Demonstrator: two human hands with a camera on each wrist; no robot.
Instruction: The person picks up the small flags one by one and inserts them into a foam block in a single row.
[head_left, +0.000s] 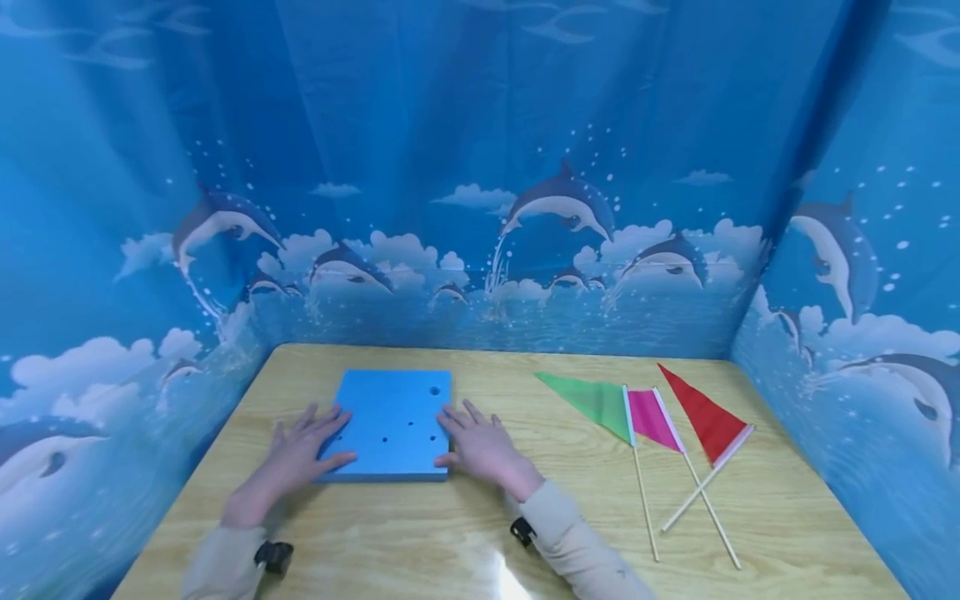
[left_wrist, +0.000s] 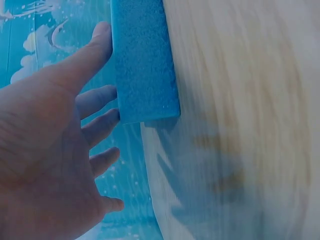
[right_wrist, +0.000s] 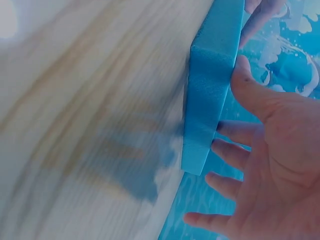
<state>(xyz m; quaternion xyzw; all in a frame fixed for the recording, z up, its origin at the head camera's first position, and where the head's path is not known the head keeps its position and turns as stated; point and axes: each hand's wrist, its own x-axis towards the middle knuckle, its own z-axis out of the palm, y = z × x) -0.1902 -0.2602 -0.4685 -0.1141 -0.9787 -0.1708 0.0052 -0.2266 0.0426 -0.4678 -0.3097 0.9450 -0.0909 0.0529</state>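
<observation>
The person's left hand (head_left: 300, 450) and right hand (head_left: 483, 446) are apart, fingers spread, touching opposite sides of the holed blue block (head_left: 386, 404), flat on the table (head_left: 397, 542). 3 flags (head_left: 651, 418) lie to the right.

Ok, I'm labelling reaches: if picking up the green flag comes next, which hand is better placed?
Probably the right hand: it touches the blue block on the side nearer the green flag, while the left hand is at the opposite side.
</observation>
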